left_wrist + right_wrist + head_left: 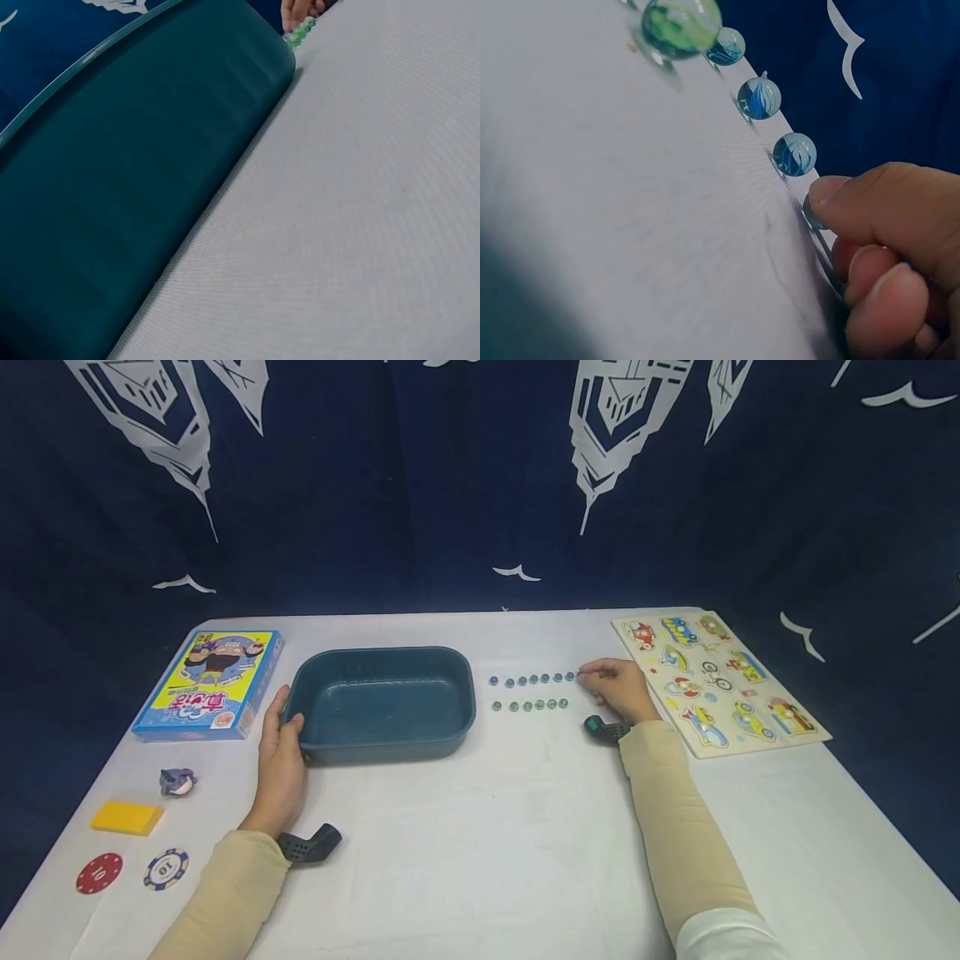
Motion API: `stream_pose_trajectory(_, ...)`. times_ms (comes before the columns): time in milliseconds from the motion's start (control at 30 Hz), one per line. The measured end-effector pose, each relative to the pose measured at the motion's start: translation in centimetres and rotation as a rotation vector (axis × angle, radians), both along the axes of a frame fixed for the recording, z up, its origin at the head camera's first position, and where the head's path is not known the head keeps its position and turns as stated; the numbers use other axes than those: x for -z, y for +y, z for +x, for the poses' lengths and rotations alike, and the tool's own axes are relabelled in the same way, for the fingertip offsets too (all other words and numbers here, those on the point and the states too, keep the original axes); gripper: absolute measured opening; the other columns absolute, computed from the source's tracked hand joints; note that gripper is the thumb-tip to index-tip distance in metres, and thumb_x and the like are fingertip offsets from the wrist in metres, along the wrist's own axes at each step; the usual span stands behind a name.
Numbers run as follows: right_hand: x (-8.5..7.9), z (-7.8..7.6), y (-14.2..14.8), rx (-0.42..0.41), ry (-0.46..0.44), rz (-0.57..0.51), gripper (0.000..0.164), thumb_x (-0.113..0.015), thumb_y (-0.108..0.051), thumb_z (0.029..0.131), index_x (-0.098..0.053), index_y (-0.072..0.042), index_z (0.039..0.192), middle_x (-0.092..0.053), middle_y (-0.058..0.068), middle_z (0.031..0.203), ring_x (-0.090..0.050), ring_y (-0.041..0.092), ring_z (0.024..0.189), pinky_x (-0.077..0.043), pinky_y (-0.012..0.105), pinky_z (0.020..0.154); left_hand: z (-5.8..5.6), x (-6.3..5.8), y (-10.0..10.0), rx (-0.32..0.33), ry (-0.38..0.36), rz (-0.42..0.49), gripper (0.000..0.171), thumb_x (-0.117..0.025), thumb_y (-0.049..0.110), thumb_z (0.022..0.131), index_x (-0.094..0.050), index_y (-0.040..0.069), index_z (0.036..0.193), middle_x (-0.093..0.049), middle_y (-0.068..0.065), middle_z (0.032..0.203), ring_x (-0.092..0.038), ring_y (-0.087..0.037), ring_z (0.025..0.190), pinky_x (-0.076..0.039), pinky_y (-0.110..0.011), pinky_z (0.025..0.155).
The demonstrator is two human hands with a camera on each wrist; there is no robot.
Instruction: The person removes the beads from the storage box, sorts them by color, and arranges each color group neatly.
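My left hand (282, 768) holds the dark teal plastic basin (382, 750) at its left end, thumb by the rim and fingers along the outer wall. In the left wrist view the basin's long side (172, 135) fills much of the picture. To the basin's right lie two rows of glass marbles, a blue row (533, 679) behind a green row (528, 706). At the right end of the blue row my right hand (617, 685) pinches a marble (812, 213), mostly hidden behind the thumb. Beside it stands another blue marble (795, 154).
A wooden picture puzzle board (723, 685) lies right of my right hand. At the left are a boxed game (210, 685), a small shark-like figure (177, 782), a yellow block (127, 817), a red chip (99, 873) and a blue-white chip (166, 869).
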State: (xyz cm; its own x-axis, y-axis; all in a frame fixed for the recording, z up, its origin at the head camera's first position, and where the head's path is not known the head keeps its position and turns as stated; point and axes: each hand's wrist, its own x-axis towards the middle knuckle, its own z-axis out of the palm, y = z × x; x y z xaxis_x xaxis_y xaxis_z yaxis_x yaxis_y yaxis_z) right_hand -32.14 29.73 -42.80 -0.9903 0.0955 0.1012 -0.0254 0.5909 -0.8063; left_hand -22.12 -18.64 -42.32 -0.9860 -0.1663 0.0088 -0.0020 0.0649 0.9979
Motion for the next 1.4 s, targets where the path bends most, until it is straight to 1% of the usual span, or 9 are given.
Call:
stream_pose_trajectory(233,-0.2,0.1,-0.1,-0.008,0.004,0.001,0.026,-0.070,-0.019,0.092,-0.071,-0.003,0.113,-0.067,0.006,0.078,-0.058,0.011,0.058,-0.047,0.021,0.052,0.1,0.0,0.0,0.002,0.006,-0.011,0.054,-0.024,0.031,0.109,-0.009,0.029,0.160,-0.006,0.014,0.166,-0.003,-0.006,0.152,-0.006,-0.032,0.124)
stream_pose_trajectory(400,-0.2,-0.3,-0.1,0.012,0.012,-0.115,0.029,-0.062,-0.016,0.097,-0.067,0.001,0.120,-0.064,0.011,0.083,-0.057,0.008,0.057,-0.051,0.020,0.051,0.0,0.0,0.0,0.003,0.007,-0.006,0.054,-0.024,0.031,0.108,-0.009,0.029,0.160,-0.006,0.014,0.166,-0.003,-0.006,0.152,-0.006,-0.033,0.124)
stream_pose_trajectory(500,-1.1,-0.3,-0.6,0.030,0.027,-0.195,0.033,-0.060,-0.022,0.099,-0.066,0.000,0.123,-0.061,0.007,0.080,-0.055,0.009,0.055,-0.048,0.021,0.049,0.0,0.0,-0.1,0.004,0.009,-0.007,0.054,-0.024,0.031,0.108,-0.009,0.029,0.160,-0.005,0.014,0.166,-0.002,-0.006,0.152,-0.006,-0.033,0.124)
stream_pose_trajectory(633,-3.6,0.1,-2.0,0.007,0.047,-0.271,0.036,-0.062,-0.030,0.099,-0.067,-0.003,0.122,-0.061,0.001,0.084,-0.055,0.011,0.060,-0.048,0.021,0.054,0.0,0.0,-0.2,0.005,0.016,-0.007,0.054,-0.024,0.030,0.108,-0.008,0.029,0.160,-0.005,0.014,0.166,-0.002,-0.006,0.152,-0.006,-0.033,0.124)
stream_pose_trajectory(800,-6.3,0.7,-4.8,-0.168,0.043,-0.348,0.032,-0.065,-0.023,0.098,-0.067,0.001,0.118,-0.062,0.002,0.089,-0.056,0.012,0.066,-0.052,0.020,0.059,0.0,0.1,-0.1,0.006,0.015,0.035,0.054,-0.025,0.029,0.109,-0.009,0.028,0.160,-0.006,0.013,0.166,-0.004,-0.006,0.152,-0.007,-0.032,0.124)
stream_pose_trajectory(967,-7.6,1.4,-8.9,-0.378,0.014,-0.264,0.029,-0.064,-0.014,0.097,-0.067,0.005,0.118,-0.065,0.006,0.091,-0.057,0.013,0.067,-0.053,0.023,0.061,0.0,0.1,0.0,0.002,0.008,0.043,0.054,-0.025,0.028,0.108,-0.009,0.028,0.161,-0.007,0.013,0.166,-0.004,-0.006,0.152,-0.007,-0.032,0.124)
stream_pose_trajectory(1100,-8.2,2.0,-12.6,-0.519,0.012,-0.199,0.026,-0.064,-0.013,0.096,-0.069,0.002,0.116,-0.069,0.008,0.091,-0.058,0.016,0.066,-0.055,0.030,0.062,0.0,0.2,0.0,-0.004,0.004,0.042,0.055,-0.026,0.028,0.108,-0.010,0.028,0.161,-0.007,0.014,0.166,-0.004,-0.005,0.151,-0.007,-0.032,0.124)
stream_pose_trajectory(1267,-8.4,2.6,-17.2,-0.727,-0.013,-0.200,0.024,-0.064,-0.011,0.096,-0.069,0.002,0.116,-0.066,0.018,0.090,-0.058,0.022,0.071,-0.056,0.043,0.065,0.0,0.1,0.0,-0.008,0.006,0.043,0.055,-0.026,0.028,0.108,-0.010,0.027,0.161,-0.007,0.013,0.166,-0.002,-0.006,0.151,-0.006,-0.033,0.124)
stream_pose_trajectory(1400,-8.2,2.6,-20.8,-0.836,-0.042,-0.142,0.024,-0.061,-0.007,0.097,-0.068,0.003,0.117,-0.068,0.023,0.097,-0.062,0.027,0.081,-0.058,0.036,0.067,-0.2,0.1,0.0,-0.015,-0.001,0.051,0.055,-0.027,0.029,0.108,-0.011,0.029,0.160,-0.007,0.013,0.166,-0.002,-0.006,0.152,-0.005,-0.034,0.124)
